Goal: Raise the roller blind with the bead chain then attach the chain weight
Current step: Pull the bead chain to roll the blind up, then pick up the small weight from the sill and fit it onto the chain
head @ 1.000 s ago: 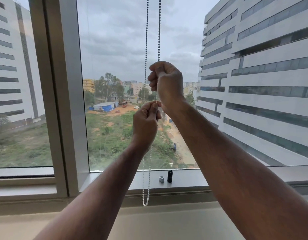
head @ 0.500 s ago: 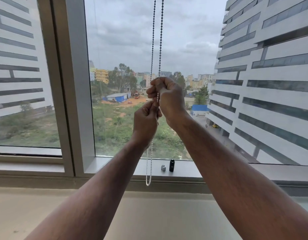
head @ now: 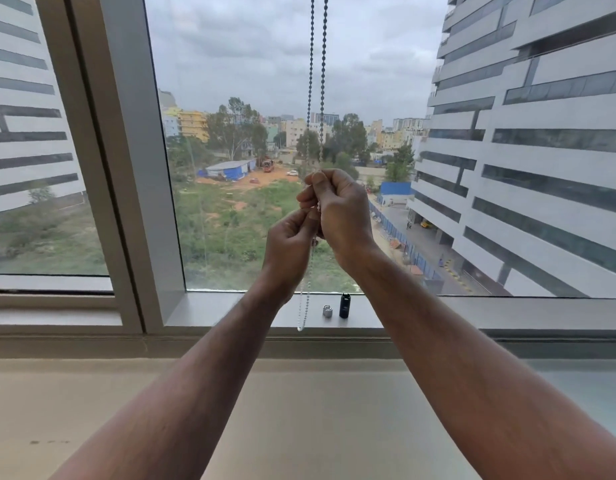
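A bead chain [head: 317, 81] hangs as two strands from above the frame, in front of the window glass. My right hand [head: 341, 213] is closed around the strands at mid height. Just below and to its left, my left hand [head: 287, 247] pinches the chain between thumb and fingers. Below my hands the chain's white loop [head: 304, 306] dangles to the sill edge. A small black cylinder, the chain weight [head: 344, 305], stands upright on the window sill [head: 230, 311], with a short silver piece [head: 328, 311] beside it on the left. The blind itself is out of view.
A thick grey window frame post [head: 126, 168] rises on the left. A wide beige ledge [head: 299, 410] lies under my forearms. Buildings and a green field show through the glass.
My right hand has come down the chain until it sits right above my left hand. The view has tilted downward, showing more of the ledge.
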